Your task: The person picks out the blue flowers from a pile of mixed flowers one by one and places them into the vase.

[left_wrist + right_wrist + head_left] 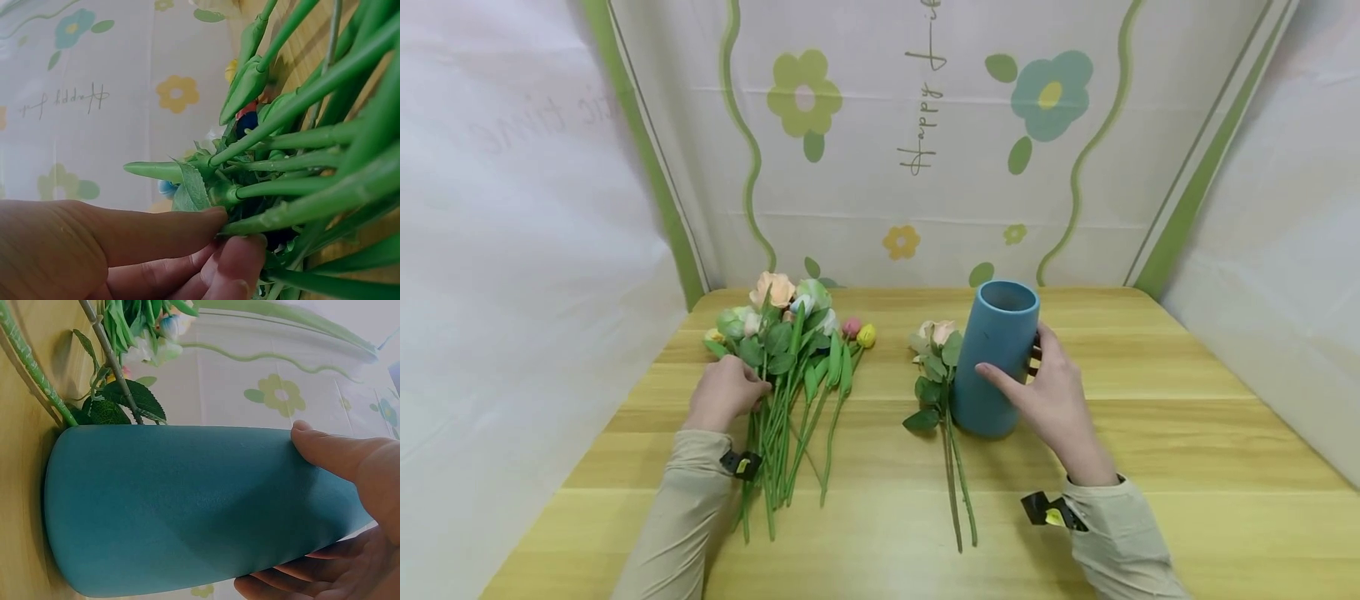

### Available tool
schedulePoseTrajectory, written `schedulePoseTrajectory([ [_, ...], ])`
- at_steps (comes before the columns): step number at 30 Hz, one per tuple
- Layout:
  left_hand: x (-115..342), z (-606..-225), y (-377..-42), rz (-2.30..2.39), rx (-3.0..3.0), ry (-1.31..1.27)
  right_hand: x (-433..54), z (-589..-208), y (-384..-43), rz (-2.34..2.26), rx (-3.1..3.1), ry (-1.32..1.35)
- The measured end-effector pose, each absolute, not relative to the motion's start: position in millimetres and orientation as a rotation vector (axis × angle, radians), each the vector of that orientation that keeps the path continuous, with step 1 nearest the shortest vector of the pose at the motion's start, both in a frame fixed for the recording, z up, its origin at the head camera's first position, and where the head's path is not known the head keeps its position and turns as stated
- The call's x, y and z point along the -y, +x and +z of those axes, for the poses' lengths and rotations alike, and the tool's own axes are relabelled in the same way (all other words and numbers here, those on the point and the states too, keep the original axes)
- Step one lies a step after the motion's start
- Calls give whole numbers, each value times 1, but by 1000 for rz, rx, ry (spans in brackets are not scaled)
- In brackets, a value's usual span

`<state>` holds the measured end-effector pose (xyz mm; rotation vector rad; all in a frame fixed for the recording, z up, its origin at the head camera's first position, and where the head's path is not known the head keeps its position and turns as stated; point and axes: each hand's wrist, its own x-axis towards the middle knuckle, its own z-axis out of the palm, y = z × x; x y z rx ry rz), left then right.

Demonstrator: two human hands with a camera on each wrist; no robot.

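My left hand [727, 393] is at the left bunch of artificial flowers [778, 342], thumb and fingertips pinching a green flower stem [275, 217] just below the leaves. Peach, white, green, pink and yellow heads point toward the back, with the stems toward me. On the right, my right hand [1051, 396] grips a tall blue vase [988, 367], its thumb [325, 447] across the near side and the other fingers round the far side. The vase stands on the table, mouth up. A few pale roses [936, 333] on long stems lie against the vase's left side.
The wooden table [880, 533] ends at the back against a white curtain [865, 125] printed with flowers. White cloth walls [1277, 250] rise along both sides. Dark bands [741, 464] circle both wrists over the sleeves.
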<state>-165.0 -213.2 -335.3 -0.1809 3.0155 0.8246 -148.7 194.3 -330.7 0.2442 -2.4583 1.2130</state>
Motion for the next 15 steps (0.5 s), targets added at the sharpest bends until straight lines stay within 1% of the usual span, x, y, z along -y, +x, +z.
schedulePoseTrajectory([
  [15,211,-330,-161,857,-3117,-128,-193,-331,-145,1231,2458,235],
])
